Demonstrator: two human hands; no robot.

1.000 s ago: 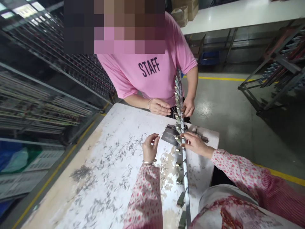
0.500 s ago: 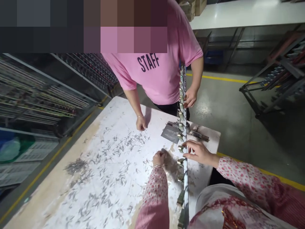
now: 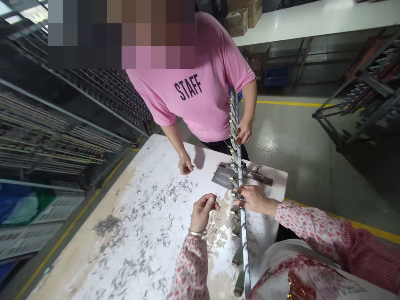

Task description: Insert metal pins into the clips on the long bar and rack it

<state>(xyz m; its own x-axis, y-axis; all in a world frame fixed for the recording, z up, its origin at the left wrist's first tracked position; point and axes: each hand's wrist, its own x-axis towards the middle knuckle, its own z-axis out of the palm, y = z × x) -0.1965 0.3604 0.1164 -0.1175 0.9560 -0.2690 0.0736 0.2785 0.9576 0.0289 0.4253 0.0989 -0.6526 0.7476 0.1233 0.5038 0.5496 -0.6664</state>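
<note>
My left hand [image 3: 202,212] hangs above the white work table [image 3: 265,231], its fingertips pinched on a thin metal pin. My right hand [image 3: 256,199] rests its fingers on a small metal clip [image 3: 236,195], one of several fixed along an upright metal bar [image 3: 243,246]. Loose metal pins [image 3: 162,208] lie scattered over the tabletop. A flat steel plate [image 3: 223,177] sits under the bar. Across the table, a person in a pink STAFF T-shirt [image 3: 190,100] has one hand [image 3: 186,164] near the pins and the other hand [image 3: 243,132] on the bar.
Long racks strung with wires [image 3: 59,141] run along the table's left side. A dark metal stand holding rods [image 3: 365,91] is at the right. Behind the person are a white bench [image 3: 300,25] and cardboard boxes [image 3: 240,21].
My left hand has risen off the tabletop with its fingers pinched together. My right hand has shifted slightly onto a clip. The other person's hands stay close to where they were.
</note>
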